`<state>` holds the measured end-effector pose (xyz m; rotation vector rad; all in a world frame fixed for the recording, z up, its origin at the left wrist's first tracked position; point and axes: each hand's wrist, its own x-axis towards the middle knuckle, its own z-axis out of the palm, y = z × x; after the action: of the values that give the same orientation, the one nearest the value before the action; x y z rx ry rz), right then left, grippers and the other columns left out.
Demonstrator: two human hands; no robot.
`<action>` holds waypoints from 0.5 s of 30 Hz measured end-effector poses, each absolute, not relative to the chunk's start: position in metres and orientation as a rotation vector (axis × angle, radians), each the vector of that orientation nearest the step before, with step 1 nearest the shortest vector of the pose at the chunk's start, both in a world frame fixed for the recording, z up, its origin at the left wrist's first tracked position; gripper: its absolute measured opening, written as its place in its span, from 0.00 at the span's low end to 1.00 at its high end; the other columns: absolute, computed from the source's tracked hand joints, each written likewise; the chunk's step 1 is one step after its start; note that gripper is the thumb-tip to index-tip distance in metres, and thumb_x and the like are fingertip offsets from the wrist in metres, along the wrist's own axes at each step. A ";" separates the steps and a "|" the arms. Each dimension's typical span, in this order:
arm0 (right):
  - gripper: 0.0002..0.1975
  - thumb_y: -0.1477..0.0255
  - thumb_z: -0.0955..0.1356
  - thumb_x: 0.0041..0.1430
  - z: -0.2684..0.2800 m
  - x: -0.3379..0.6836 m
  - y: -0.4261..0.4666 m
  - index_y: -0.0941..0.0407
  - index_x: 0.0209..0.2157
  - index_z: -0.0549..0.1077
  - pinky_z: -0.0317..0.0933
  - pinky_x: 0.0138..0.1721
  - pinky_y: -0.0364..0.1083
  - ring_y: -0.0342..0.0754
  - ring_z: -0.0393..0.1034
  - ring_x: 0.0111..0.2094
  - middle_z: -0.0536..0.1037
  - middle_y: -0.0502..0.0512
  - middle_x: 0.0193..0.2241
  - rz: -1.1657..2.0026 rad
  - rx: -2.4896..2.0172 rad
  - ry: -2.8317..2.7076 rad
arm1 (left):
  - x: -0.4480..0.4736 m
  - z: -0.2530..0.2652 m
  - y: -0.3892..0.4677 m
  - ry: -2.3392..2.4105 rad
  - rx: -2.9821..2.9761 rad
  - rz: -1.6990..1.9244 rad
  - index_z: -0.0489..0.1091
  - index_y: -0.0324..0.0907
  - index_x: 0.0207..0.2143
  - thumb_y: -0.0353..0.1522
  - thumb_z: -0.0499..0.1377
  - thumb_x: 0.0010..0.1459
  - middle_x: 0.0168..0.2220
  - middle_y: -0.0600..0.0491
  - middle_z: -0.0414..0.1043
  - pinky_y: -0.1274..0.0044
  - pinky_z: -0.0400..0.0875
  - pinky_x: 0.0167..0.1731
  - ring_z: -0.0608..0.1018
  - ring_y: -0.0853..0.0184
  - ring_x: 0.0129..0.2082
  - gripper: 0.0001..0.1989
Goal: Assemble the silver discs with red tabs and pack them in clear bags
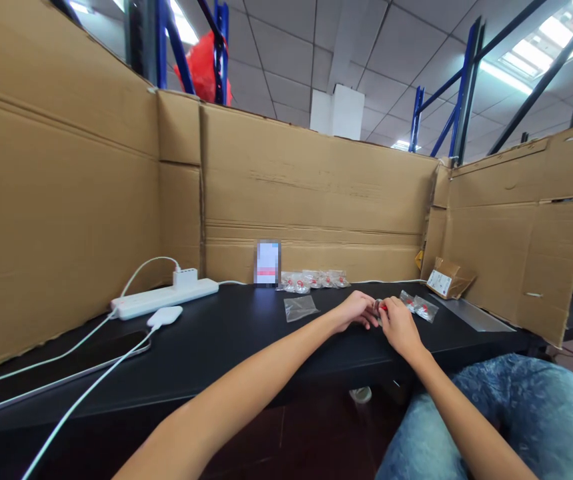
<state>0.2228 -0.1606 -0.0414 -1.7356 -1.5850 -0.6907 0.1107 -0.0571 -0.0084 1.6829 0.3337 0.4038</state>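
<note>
My left hand (357, 310) and my right hand (399, 325) meet over the black table. Between their fingertips is a small round item with a silvery rim and a bit of red (378, 305), mostly covered by the fingers. The fingers of both hands are closed around it; its exact kind is too small to make out. A flat clear plastic bag (300, 308) lies to the left of my left hand. Just beyond my right hand are clear bags with small red-marked items (420, 307).
A row of similar filled bags (311, 281) lies along the back cardboard wall (316, 193), beside an upright phone (267, 264). On the left are a white power strip (166, 299), cables and a dark tablet-like device (56, 370). An opened small carton (450, 279) stands at right.
</note>
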 end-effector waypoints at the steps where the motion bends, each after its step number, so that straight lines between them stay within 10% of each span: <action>1: 0.09 0.80 0.60 0.60 -0.041 0.223 -0.160 0.56 0.29 0.67 0.58 0.36 0.45 0.50 0.66 0.34 0.71 0.56 0.30 -0.685 -1.719 -1.581 | 0.110 -0.008 -0.057 0.338 1.684 0.403 0.72 0.35 0.26 0.30 0.59 0.46 0.24 0.49 0.73 0.82 0.67 0.19 0.77 0.69 0.22 0.05; 15: 0.08 0.80 0.60 0.58 -0.046 0.224 -0.156 0.55 0.33 0.69 0.60 0.31 0.43 0.48 0.70 0.31 0.75 0.54 0.29 -0.481 -1.522 -1.580 | 0.114 -0.021 -0.046 0.403 1.752 0.474 0.67 0.36 0.24 0.23 0.58 0.45 0.19 0.55 0.71 0.84 0.65 0.14 0.75 0.72 0.18 0.02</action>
<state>0.2241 -0.1558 -0.0464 -1.5222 -1.5795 -0.4807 0.1140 -0.0464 -0.0206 1.7516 0.4032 0.4740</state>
